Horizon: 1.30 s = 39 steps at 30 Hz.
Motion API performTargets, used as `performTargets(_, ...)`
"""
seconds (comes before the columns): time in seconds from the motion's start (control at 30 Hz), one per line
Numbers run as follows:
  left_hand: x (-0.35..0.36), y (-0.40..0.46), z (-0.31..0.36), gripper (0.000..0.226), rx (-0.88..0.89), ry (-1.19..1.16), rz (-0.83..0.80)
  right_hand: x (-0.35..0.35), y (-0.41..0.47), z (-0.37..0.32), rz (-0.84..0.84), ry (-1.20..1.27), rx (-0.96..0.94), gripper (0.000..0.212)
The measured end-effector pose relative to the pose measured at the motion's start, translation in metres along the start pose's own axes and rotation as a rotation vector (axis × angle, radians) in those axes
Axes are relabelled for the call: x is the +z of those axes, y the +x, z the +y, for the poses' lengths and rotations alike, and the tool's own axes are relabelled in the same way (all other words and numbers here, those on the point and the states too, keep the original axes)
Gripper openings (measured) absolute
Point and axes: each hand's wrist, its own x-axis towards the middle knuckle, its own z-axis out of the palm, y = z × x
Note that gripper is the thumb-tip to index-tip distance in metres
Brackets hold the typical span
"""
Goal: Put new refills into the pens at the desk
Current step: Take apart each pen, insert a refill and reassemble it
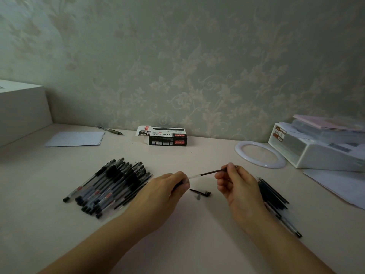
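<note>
Pinching the thin refill (209, 172) at its far end, right hand (240, 185) steadies it while left hand (167, 189) grips the pen barrel (178, 184); refill looks light, flexible, best held near the barrel mouth.

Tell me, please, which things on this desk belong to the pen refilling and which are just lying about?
Belongs to the job:
refill, held between left hand and right hand
pile of pens
loose refills
pen cap
refill box

Lying about:
sheet of paper
green pen
white ring
storage tray
</note>
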Motion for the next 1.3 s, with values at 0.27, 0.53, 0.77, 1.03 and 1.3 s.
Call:
performTargets(0.27,0.0010,0.0013,-0.0018,0.025,-0.011,-0.008,0.022,-0.0017,0.0003,0.0008,-0.025,-0.022,-0.022,0.026)
performTargets(0.53,-0.0006,0.0013,0.0010,0.024,0.043,-0.023,0.015,-0.0048,0.0019,-0.0003,-0.027,-0.061,-0.065,0.027)
performTargets(0.77,-0.0007,0.0001,0.0021,0.026,0.037,-0.032,0.001,-0.0053,0.0019,-0.0014,-0.052,-0.048,-0.090,0.025)
performTargets(1.03,-0.0037,0.0000,0.0027,0.027,-0.021,-0.070,0.010,-0.0045,-0.0016,-0.0075,-0.139,-0.153,-0.285,0.026)
performTargets(1.3,-0.0055,-0.0010,0.0060,0.030,-0.015,-0.103,0.017,-0.0068,0.0000,-0.0056,-0.125,-0.151,-0.255,0.027)
